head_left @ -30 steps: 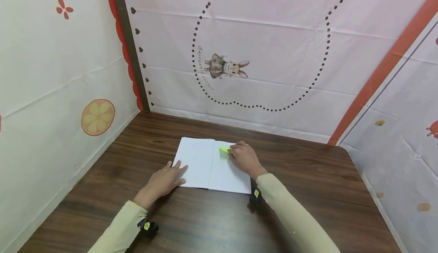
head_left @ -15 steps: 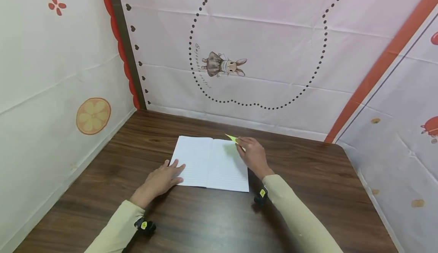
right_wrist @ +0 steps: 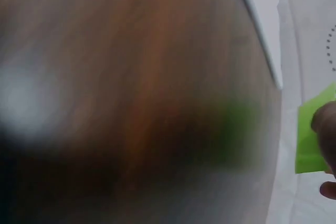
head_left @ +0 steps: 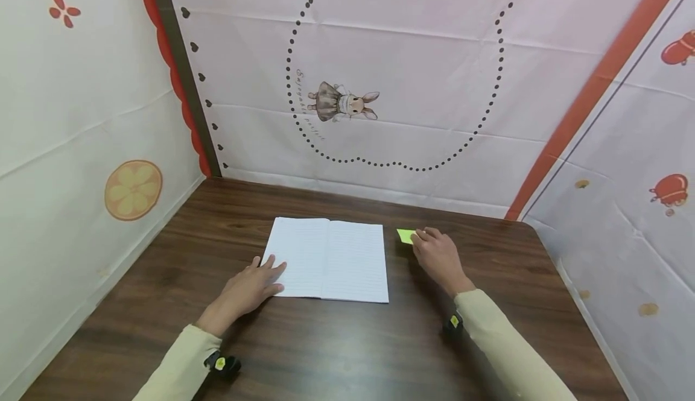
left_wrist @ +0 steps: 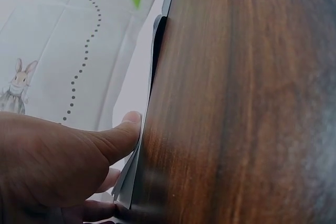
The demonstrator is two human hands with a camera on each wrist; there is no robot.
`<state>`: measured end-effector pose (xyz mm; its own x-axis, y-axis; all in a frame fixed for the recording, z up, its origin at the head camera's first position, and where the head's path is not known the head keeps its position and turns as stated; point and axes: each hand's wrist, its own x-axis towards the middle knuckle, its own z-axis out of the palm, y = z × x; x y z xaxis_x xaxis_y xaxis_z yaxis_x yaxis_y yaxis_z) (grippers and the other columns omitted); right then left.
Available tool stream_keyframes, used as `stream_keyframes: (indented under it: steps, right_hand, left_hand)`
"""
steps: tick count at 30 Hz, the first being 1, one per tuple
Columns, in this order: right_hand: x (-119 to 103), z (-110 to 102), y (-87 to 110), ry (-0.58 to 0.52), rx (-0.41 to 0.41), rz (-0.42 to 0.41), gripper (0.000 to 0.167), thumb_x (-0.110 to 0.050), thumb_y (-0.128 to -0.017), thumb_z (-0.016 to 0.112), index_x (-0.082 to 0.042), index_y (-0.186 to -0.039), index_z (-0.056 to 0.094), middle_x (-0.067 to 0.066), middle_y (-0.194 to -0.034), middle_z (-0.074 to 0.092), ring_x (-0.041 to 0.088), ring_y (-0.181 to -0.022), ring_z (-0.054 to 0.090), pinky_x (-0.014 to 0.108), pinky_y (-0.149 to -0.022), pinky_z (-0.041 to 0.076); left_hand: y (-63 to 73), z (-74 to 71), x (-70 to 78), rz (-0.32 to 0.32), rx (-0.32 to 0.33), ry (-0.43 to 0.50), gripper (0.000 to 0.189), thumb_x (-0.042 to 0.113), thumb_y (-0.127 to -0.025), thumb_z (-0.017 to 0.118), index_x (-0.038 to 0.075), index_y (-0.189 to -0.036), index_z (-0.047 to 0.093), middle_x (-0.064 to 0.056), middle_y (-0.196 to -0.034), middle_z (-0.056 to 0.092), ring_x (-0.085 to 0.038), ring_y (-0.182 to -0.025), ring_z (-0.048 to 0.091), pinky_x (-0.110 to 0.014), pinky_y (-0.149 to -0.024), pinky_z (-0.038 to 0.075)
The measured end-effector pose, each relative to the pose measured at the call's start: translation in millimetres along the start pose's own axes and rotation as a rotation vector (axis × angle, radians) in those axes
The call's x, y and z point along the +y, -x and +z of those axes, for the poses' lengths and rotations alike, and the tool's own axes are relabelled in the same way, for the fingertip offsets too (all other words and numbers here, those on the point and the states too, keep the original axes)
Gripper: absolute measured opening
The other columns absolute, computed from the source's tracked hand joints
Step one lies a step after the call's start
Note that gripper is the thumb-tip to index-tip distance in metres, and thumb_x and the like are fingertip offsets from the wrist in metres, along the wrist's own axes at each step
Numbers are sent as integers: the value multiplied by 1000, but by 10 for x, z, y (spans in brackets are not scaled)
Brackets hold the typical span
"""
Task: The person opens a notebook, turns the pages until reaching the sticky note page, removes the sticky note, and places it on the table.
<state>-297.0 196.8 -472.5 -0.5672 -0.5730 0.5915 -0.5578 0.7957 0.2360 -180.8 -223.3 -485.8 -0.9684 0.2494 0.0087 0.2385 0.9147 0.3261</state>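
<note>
An open notebook (head_left: pixel 354 259) with lined white pages lies flat on the brown wooden table (head_left: pixel 347 347). My left hand (head_left: pixel 247 286) rests with spread fingers on the lower left of its left page; in the left wrist view the thumb (left_wrist: pixel 126 132) presses near the page edge. To the right of the notebook, my right hand (head_left: pixel 441 259) pinches a bright yellow-green sticky note (head_left: pixel 405 236) above the table. In the right wrist view, part of the sticky note (right_wrist: pixel 310 135) shows beside the fingertips, with the rest of that hand mostly out of frame.
A white printed cloth (head_left: pixel 412 87) hangs behind the table, with a rabbit picture (head_left: pixel 344 102) on it. More cloth stands at the left (head_left: pixel 65 117) and right sides. Each wrist wears a small black camera, such as the right camera (head_left: pixel 452 322).
My right hand has lifted the sticky note off the right page and carried it right, past the notebook's edge. My left hand stays on the left page. The head view has shifted slightly.
</note>
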Motion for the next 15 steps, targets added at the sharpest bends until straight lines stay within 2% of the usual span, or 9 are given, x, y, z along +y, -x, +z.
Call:
stream_keyframes:
  steps: [4,8,15]
  right_hand:
    - [32,10,125,-4,-58,-48,8,-9,-82,63,-7,-85,70,8,-93,71,29,-85,65,43,-66,53]
    - [44,28,181,-28,-108,-61,9,-11,-84,60,-9,-83,69,7,-92,71,29,-85,64,42,-67,52]
    - [71,31,223,-71,-143,-56,6,-10,-80,64,-13,-75,63,3,-88,71,31,-87,64,43,-70,53]
  left_hand:
    - [12,-1,-11,-6,3,11,53,38,-90,55,19,-138,44,-18,-146,32,-49,-131,25,-66,-92,33]
    - [12,4,-17,-6,10,11,52,39,-90,55,20,-138,45,-17,-145,33,-48,-131,25,-65,-92,34]
    - [3,7,5,-6,7,10,52,38,-90,56,19,-138,45,-17,-145,33,-48,-131,25,-65,-92,33]
